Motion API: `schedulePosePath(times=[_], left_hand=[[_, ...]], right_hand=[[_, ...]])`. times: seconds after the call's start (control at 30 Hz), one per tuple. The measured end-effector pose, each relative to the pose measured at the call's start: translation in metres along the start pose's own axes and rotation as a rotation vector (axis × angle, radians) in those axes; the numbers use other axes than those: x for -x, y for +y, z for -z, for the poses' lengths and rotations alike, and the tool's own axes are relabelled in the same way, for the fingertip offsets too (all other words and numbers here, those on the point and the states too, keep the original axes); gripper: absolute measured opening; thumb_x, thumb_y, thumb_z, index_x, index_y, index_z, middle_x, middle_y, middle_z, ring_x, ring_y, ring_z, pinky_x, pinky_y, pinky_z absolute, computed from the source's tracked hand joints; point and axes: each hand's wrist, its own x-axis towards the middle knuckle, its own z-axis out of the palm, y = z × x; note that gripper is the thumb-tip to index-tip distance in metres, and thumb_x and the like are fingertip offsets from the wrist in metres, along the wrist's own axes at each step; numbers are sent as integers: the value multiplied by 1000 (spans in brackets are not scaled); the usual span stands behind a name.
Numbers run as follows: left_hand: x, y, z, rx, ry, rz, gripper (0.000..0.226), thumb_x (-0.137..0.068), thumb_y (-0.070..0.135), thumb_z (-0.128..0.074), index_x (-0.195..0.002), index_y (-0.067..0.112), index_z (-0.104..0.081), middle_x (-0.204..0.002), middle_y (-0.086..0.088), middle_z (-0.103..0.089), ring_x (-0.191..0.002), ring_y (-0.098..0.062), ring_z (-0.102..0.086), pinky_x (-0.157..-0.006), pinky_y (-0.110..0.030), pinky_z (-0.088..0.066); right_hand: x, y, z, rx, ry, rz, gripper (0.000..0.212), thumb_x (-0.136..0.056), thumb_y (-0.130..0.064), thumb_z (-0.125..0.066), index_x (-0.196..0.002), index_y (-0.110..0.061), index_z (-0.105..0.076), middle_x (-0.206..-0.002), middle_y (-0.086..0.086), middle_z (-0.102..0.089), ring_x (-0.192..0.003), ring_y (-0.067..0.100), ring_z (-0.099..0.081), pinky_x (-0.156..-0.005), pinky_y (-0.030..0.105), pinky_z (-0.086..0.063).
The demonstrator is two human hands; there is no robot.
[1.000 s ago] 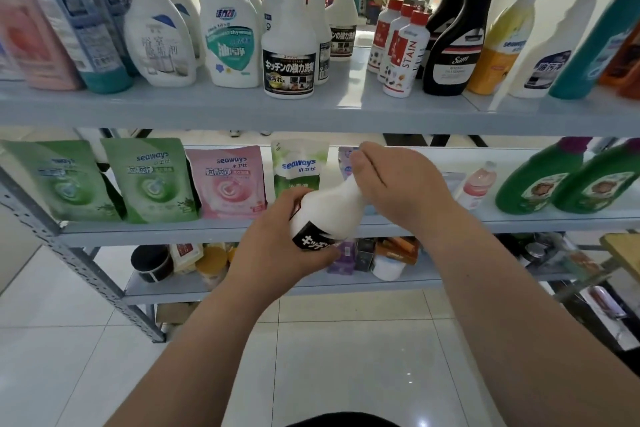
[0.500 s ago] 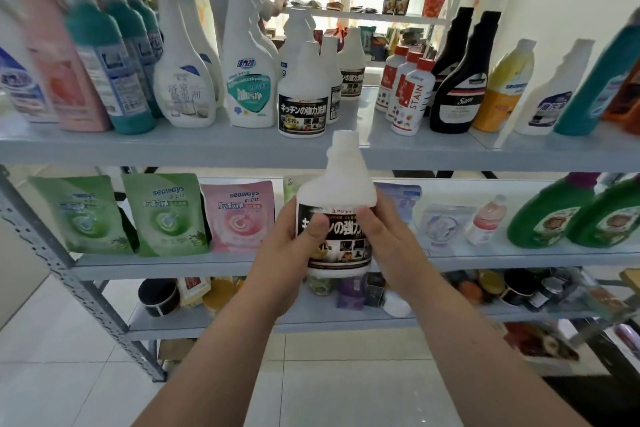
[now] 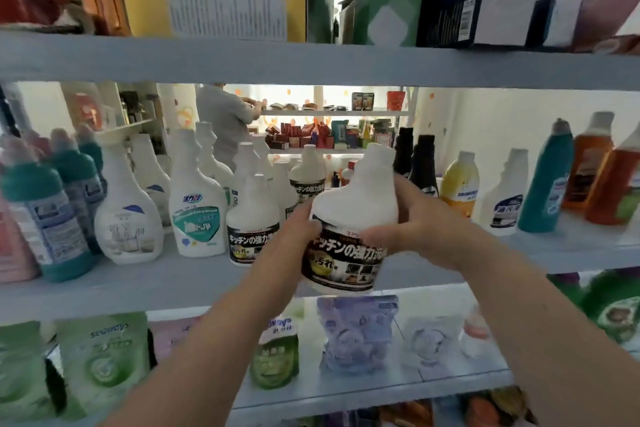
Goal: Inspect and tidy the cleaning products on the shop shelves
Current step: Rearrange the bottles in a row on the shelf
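I hold a white bottle (image 3: 356, 215) with a black Japanese label upright in both hands, just in front of the middle shelf (image 3: 166, 279). My left hand (image 3: 287, 239) grips its left side at label height. My right hand (image 3: 415, 229) wraps its right side, thumb across the label's top. Matching white bottles (image 3: 254, 225) with the same black label stand on the shelf right behind and left of it.
Teal-capped bottles (image 3: 38, 215) and white spray bottles (image 3: 197, 208) fill the shelf's left; black, yellow, teal and orange bottles (image 3: 459, 184) fill its right. Boxes sit on the top shelf (image 3: 311, 62). Refill pouches (image 3: 104, 364) stand below. A person (image 3: 225, 118) works at a far shelf.
Both hands have raised the bottle from below the shelf, turned it upright, and brought it up to the middle shelf beside the matching bottles. My view has tilted upward.
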Motion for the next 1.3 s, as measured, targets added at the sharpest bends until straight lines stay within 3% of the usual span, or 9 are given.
schedulePosePath(times=[0.1,0.17,0.27,0.37,0.47,0.6,0.73,0.93,1.3], left_hand=[[-43,28,-17,-139,54,1,27,-93,46,-49,-91,44,-75,-97,4,-78,-100,-19,-71,-100,-44,-52],[-74,41,-17,-260,96,-11,49,-105,51,-33,-79,50,-74,-101,0,-75,-103,-19,-68,-101,-42,-50],[-131,57,-12,-338,141,-38,57,-109,52,-17,-102,36,-72,-108,-6,-71,-101,-23,-66,-90,-37,-52],[-210,53,-4,-654,163,14,40,-108,36,-37,-127,12,-63,-124,-15,-66,-114,-34,-62,-96,-43,-53],[-269,33,7,-1227,111,47,62,-97,44,-49,-148,10,-42,-148,-17,-49,-131,-36,-51,-106,-46,-45],[-304,1,11,-1665,104,128,75,-99,35,-54,-159,13,-15,-159,-25,-20,-146,-44,-25,-113,-54,-35],[-326,-17,12,-1709,80,209,73,-98,13,-54,-160,12,-15,-161,-24,-25,-148,-41,-28,-118,-50,-35],[-329,-11,11,-1624,204,118,38,-98,7,-56,-135,3,-49,-129,-15,-59,-114,-29,-60,-91,-34,-48],[-301,-15,3,-1635,120,-19,41,-98,8,-58,-138,9,-53,-133,-9,-59,-119,-26,-58,-106,-38,-47]], right_hand=[[-23,-13,37,255,46,63,72,-68,-29,-95,-123,-47,-51,-107,-23,-64,-96,-7,-64,-70,11,-53],[-40,-14,55,432,101,141,75,-64,-41,-96,-124,-50,-52,-109,-28,-62,-101,-8,-61,-75,11,-49],[-58,-10,69,570,170,310,65,-64,-38,-93,-110,-54,-49,-110,-37,-55,-102,-23,-51,-73,0,-44],[-76,8,87,629,270,472,65,-66,-35,-92,-109,-53,-48,-110,-41,-52,-105,-25,-45,-78,-4,-35],[-97,34,105,797,288,558,71,-68,-31,-93,-125,-41,-52,-118,-30,-46,-107,-12,-42,-89,1,-33],[-118,57,120,908,274,626,74,-70,-32,-94,-132,-28,-54,-133,-5,-55,-121,13,-51,-96,32,-48],[-129,69,129,885,284,647,76,-70,-30,-93,-134,-29,-51,-139,0,-53,-124,21,-53,-93,36,-48],[-144,85,130,911,303,655,77,-70,-31,-93,-134,-30,-51,-140,-1,-53,-119,21,-56,-85,33,-48],[-152,87,116,890,382,589,72,-74,-28,-90,-137,-24,-56,-143,3,-54,-125,26,-55,-91,33,-42]])
